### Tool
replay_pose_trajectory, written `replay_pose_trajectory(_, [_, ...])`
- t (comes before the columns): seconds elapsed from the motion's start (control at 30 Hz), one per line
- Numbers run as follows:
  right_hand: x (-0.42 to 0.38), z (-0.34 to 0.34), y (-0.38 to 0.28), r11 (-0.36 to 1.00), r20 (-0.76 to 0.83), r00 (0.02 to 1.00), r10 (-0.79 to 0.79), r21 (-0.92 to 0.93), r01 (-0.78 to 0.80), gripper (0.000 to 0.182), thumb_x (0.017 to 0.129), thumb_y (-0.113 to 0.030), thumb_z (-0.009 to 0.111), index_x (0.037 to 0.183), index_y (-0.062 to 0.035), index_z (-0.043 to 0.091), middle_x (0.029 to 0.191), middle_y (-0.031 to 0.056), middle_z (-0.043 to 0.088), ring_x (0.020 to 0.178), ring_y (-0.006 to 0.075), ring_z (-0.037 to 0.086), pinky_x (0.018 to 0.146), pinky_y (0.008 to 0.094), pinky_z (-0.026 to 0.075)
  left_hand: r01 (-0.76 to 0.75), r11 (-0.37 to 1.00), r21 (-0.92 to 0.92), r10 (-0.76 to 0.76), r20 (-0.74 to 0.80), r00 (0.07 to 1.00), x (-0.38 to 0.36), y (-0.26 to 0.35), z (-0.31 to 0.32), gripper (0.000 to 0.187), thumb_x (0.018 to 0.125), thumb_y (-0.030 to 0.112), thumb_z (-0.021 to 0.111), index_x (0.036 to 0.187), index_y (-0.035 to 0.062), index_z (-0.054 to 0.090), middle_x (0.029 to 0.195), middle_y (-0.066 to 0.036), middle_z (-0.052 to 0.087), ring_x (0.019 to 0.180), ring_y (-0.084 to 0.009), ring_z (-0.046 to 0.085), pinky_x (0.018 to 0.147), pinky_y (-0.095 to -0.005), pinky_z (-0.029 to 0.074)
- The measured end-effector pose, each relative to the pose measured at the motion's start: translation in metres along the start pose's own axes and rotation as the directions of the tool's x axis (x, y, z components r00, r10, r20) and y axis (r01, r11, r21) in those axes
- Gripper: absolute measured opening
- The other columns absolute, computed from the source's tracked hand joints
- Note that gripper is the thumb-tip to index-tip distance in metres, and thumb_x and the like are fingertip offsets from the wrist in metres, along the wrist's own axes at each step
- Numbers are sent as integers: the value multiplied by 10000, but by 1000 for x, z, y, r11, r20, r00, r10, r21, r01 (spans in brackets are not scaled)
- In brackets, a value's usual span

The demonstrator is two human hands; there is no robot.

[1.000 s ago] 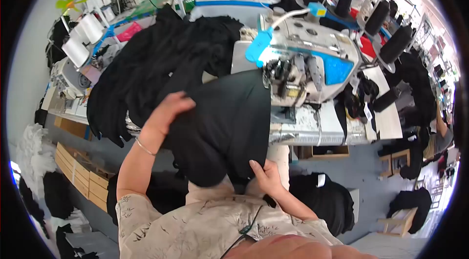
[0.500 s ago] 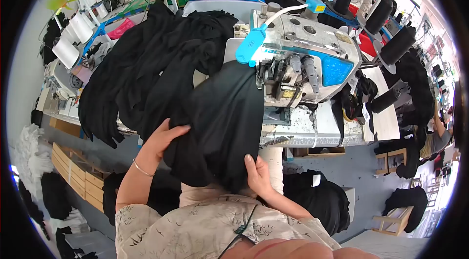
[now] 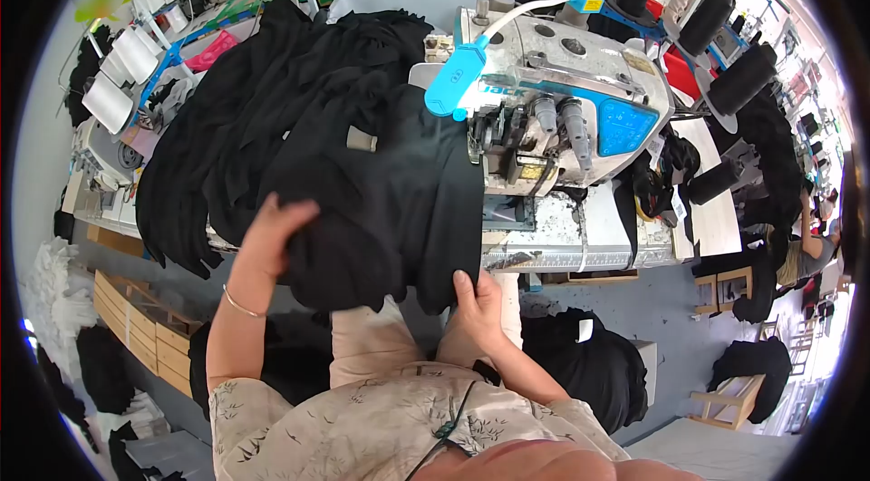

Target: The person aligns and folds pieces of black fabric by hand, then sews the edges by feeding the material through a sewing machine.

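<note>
A black fabric piece lies across the table in front of a white and blue overlock sewing machine, its near end hanging over the table edge. My left hand grips the left side of this fabric, fingers curled into it. Its lower right corner is pinched by my right hand, just below the machine's needle area. A big heap of black fabric pieces lies to the left of the machine and drapes off the table.
Black thread cones stand at the back right, white cones at the far left. More black fabric lies on the floor and on wooden stools. Another person's arm shows at the right edge.
Both hands have pushed the black fabric piece up and away, toward the machine; more of it now lies on the table and less hangs over my lap.
</note>
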State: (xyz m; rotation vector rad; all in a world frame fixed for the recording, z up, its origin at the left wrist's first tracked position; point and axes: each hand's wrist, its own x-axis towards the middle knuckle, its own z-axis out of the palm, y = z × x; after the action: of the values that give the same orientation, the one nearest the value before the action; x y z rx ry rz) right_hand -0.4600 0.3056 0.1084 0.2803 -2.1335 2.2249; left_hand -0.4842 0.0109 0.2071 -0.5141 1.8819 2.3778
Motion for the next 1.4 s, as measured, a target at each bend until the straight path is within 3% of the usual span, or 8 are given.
replay_pose_trajectory(0.1, [14,2,-11,998,4,1000,-6,-70,7,180,950,-117,526,960,34,622,832,114,632,734,191,581,681,304,457,188,759,-623,-77,200,977,0,38,21,383,861,206,634,1143,-48,575,1175,-173,610,1068,-286,603,952,-432,453])
replay_pose_trajectory(0.17, [22,9,-7,984,-1,994,-112,-138,111,189,952,-120,517,940,39,618,833,132,636,724,233,590,672,335,458,-515,677,526,259,485,835,33,-39,-22,421,850,250,655,1123,-62,583,1193,-168,592,1084,-301,581,972,-408,435])
replay_pose_trajectory(0.23, [22,9,11,983,6,994,-113,-148,112,208,958,-139,514,939,43,612,823,134,637,718,256,597,675,344,459,-59,713,699,-10,94,996,3,-41,22,429,770,164,713,1119,-49,583,1219,-186,553,1059,-340,575,936,-386,454])
replay_pose_trajectory(0.5, [-28,3,-15,987,94,989,110,104,-119,215,969,-149,502,948,38,605,782,76,600,739,116,546,688,262,451,-27,874,-485,91,109,990,-3,17,3,473,830,29,616,1273,-52,472,1271,-132,547,1161,-266,536,1013,-383,413])
replay_pose_trajectory(0.6, [-12,4,3,994,68,997,-29,-103,36,209,960,-136,510,980,49,605,860,144,638,759,224,611,707,302,473,-175,907,384,125,151,981,-10,-15,31,546,812,83,659,1270,-110,432,1236,-171,550,1151,-228,530,988,-336,426])
replay_pose_trajectory(0.77, [-6,-3,-12,984,104,994,-22,-174,40,205,948,-126,524,1040,35,611,886,193,640,808,319,631,738,330,486,-151,975,-164,165,73,984,-7,43,21,383,839,98,630,1138,-106,502,1099,-163,620,973,-215,622,883,-360,496])
replay_pose_trajectory(0.9, [2,-3,-5,931,77,995,65,-364,-33,190,920,-118,565,1021,32,621,867,174,638,787,317,627,717,332,491,-65,830,554,109,-47,993,9,-2,9,567,807,194,696,1221,-104,450,1153,-167,585,980,-222,611,880,-347,492])
replay_pose_trajectory(1.4, [67,2,-17,939,-105,968,-226,-287,188,178,856,-128,655,844,48,628,760,179,616,626,303,571,595,339,438,-383,905,185,397,-44,917,21,132,24,333,821,208,677,1031,-38,598,970,-107,658,837,-195,658,761,-320,536])
